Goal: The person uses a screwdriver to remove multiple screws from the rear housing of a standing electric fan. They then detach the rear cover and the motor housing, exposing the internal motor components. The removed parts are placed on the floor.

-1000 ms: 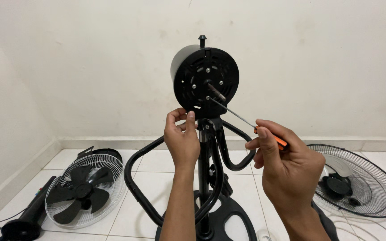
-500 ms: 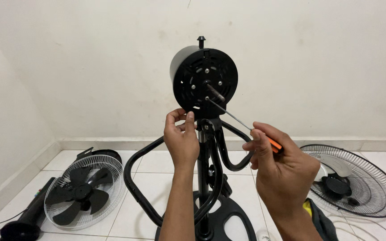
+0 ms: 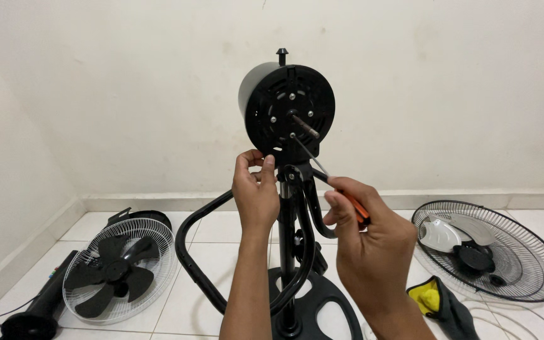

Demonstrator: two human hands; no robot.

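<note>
- Stand fan [image 3: 288,252]: black, upright on the tiled floor [image 3: 215,233], blade and guards off; it sits dead centre between both hands, round base [image 3: 322,302] low in view between the forearms
- Motor housing [image 3: 288,107]: black drum on top of the pole, front plate facing the camera, just above both hands; bare shaft [image 3: 305,126] pokes out of the middle, bright screw heads ringed around it
- Left hand [image 3: 256,195]: closed around the neck joint directly under the housing, fingertips touching its lower edge; good brace, judgement is to hold that firm so the head doesn't swivel under torque
- Right hand [image 3: 369,242]: wrapped tight on the orange handle of the screwdriver [image 3: 328,176], lower right of the housing
- Screwdriver shank runs up-left, tip at the lower screw [image 3: 292,135] on the front plate; whether the tip is fully seated I cannot tell
- To do it well: line the shank square with the screw, push in along the axis while turning, or the tip is likely to cam out
- Off to the sides: small white-grilled fan [image 3: 118,267] far left, loose black guard [image 3: 489,249] far right, both well apart from the hands
</note>
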